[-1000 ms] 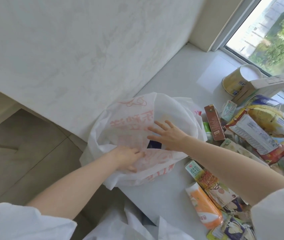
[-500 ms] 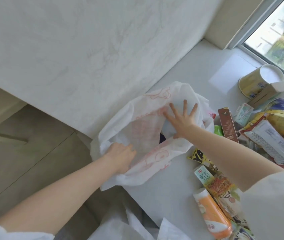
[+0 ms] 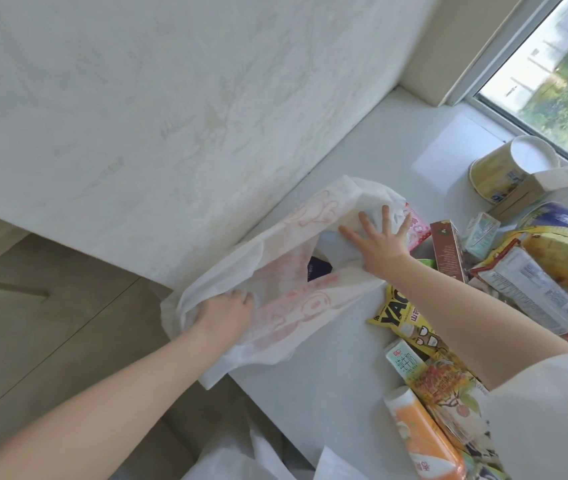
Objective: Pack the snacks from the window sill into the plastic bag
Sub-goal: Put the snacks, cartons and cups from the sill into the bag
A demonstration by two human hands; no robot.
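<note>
left hand grips the bag rim, right hand presses flat, fingers spread; thin floppy film, best held at its rim

A room in a home is shown. A pale stone window sill is set under a window through which greenery is seen. A patterned white wall and a tiled floor are visible. Packaged snacks and a milk carton are heaped on the sill.
</note>
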